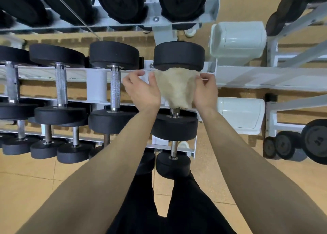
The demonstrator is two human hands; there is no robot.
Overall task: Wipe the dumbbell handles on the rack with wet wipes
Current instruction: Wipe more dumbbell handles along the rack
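- You are looking down at a white dumbbell rack (pixel 96 85) with several tiers, which runs across the upper half of the frame
- Both of your bare forearms reach up from the bottom of the frame to the middle tier, just right of centre
- The dumbbell (pixel 178 56) at the right end of that tier lies with one black head towards the top of the frame and the other towards you
- A beige wipe (pixel 175 88) is draped over its handle (pixel 174 113); it is spread wide under the far head and narrows towards you, so only a short steel stub of the handle shows beside the near head
- Your right hand (pixel 206 90) pinches the upper right corner of the wipe between thumb and fingertips
- Your left hand (pixel 141 90) lies against the wipe's left edge with the thumb touching its upper left corner; the fingers are curved and point away to the left, and I cannot tell whether this hand grips the wipe
- Just left of your left hand, a neighbouring dumbbell (pixel 115 88) shows a bare knurled steel grip
- Two white containers (pixel 238 38) sit at the right of the rack, one above the other in the frame
- Black trousers (pixel 185 207) and a tan floor (pixel 26 180) fill the bottom of the frame
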